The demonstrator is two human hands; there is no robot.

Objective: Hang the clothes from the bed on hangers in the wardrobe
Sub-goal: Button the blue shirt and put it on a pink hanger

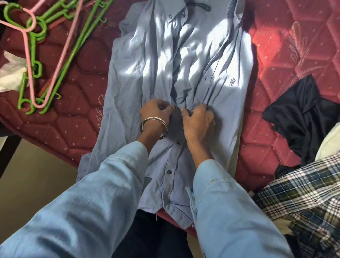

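Red quilted mattress (306,37), sun patch across it. Light blue shirt (127,89) lies flat in the middle, collar away, lower buttons done. Left hand (156,110) and right hand (198,121) both pinch the placket mid-shirt, fingers curled on fabric. Green hangers (78,40) plus pink hanger (28,56) piled far left. Black garment (300,118) and plaid shirt (312,197) right.
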